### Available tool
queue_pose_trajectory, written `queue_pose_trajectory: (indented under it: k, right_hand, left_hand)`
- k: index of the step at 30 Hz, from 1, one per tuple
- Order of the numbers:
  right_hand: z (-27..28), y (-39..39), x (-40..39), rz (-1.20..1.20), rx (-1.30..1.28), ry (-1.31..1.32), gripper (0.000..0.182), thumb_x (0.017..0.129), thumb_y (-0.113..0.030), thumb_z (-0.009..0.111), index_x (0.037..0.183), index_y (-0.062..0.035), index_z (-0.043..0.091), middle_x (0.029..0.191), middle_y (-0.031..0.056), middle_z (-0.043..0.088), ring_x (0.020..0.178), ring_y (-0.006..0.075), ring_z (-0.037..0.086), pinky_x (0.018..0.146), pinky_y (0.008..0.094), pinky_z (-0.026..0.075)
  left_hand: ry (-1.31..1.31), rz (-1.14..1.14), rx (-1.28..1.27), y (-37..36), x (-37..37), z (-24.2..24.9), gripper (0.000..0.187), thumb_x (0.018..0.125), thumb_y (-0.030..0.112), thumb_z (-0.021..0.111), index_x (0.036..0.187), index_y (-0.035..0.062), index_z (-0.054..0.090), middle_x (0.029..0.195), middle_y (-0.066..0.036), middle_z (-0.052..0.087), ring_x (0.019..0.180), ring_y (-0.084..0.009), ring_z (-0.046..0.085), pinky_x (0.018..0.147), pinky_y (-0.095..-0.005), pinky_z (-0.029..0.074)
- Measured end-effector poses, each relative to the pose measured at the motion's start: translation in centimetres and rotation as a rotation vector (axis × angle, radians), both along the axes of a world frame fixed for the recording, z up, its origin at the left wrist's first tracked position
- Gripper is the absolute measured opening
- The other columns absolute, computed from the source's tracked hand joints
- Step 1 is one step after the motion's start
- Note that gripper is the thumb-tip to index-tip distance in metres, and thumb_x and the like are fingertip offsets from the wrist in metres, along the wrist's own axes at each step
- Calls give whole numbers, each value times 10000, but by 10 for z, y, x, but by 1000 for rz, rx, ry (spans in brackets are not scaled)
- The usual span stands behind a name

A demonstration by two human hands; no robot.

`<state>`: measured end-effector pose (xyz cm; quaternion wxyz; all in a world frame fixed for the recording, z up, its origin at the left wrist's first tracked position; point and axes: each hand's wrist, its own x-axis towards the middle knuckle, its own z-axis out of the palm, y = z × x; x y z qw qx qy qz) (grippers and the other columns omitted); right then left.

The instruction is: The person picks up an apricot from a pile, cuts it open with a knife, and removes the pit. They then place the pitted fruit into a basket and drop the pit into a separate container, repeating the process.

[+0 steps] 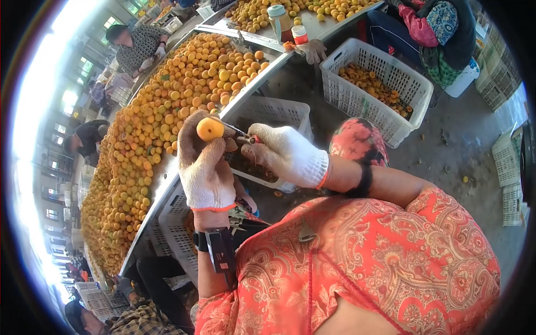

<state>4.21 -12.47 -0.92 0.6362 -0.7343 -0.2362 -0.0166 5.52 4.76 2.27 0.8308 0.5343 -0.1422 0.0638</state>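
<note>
My left hand [205, 167], in a stained white knit glove, holds one orange-yellow apricot [210, 129] between thumb and fingers. To its right my right hand [285, 152], gloved the same way, is closed round the red handle of a small knife [252, 139]. The thin blade points left, towards the apricot, and its tip lies close to the fruit; whether they touch I cannot tell. Beneath both hands stands a white crate [298, 114] with dark pieces inside. A large heap of apricots [184, 75] covers the metal table [162, 187] on the left.
A white crate [375, 50] with cut fruit stands at the upper right. A jar [299, 34] and a flask [278, 22] are on the table's far corner. A co-worker [137, 47] sits across the table; another person [446, 33] is at the upper right. More crates [505, 162] stand far right.
</note>
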Motion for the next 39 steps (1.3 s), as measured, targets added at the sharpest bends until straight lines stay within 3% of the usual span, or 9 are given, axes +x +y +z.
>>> queue_pose_trajectory:
  k: [11,13,14,16,20,22,31,35,39]
  right_hand:
    - [-3,-4,-1,-10,-60,-29,285,1000,-289,587,1002,-8,540,751,115,592,712,142,595,647,324,481]
    - [-4,-4,0,-32,-56,-82,318,983,-347,572,999,-29,551,799,232,639,807,449,640,629,467,495]
    - [-4,-4,0,-32,-57,-81,318,983,-347,572,999,-29,551,799,232,639,807,449,640,629,467,495]
    - [-2,-5,-1,-8,-103,-5,299,1001,-306,586,995,-11,538,755,125,600,706,160,603,651,330,486]
    - [-7,-4,1,-24,-137,-60,310,1002,-317,582,993,-11,535,746,129,602,683,180,610,641,338,491]
    - [-5,-3,1,-21,-76,-111,315,976,-338,587,928,-33,524,745,237,606,770,460,625,608,485,478]
    - [-6,0,2,-50,-172,-88,265,958,-285,605,933,-36,520,749,233,609,765,454,628,608,496,479]
    - [-9,5,3,-72,-137,-63,254,945,-275,611,931,-40,514,750,226,616,773,450,632,617,497,486]
    - [-16,10,6,-164,-171,-220,210,944,-223,604,1015,-38,533,775,214,635,769,403,662,626,448,510]
  left_hand:
    - [11,23,43,-8,-3,6,453,811,-37,656,1254,-18,563,1104,-129,645,939,-245,666,720,-286,544]
    - [8,50,41,-11,-5,7,452,811,-32,658,1253,-22,566,1101,-129,650,927,-230,667,710,-282,542]
    - [9,49,41,-11,-5,6,452,811,-32,658,1253,-22,566,1101,-129,650,927,-230,667,710,-282,542]
    - [12,58,55,-10,-4,4,452,819,-8,669,1258,-24,566,1101,-135,654,906,-217,668,705,-278,542]
    - [-3,45,63,-7,-5,4,464,825,20,689,1268,-23,562,1096,-141,659,896,-215,670,715,-278,546]
    - [20,-29,10,-5,-5,4,472,828,28,698,1274,-32,557,1075,-143,665,884,-217,671,718,-283,551]
    - [-26,-32,-60,-6,-1,-2,500,830,37,709,1291,-57,542,1240,-151,594,1061,-266,619,968,-369,470]
    - [-65,-33,-103,-13,2,-3,487,857,79,712,1292,-59,540,1188,-156,618,1020,-257,627,948,-353,474]
    - [94,-159,-215,-19,1,-12,572,931,332,664,1337,-40,509,1090,-164,653,1050,-278,606,971,-391,458]
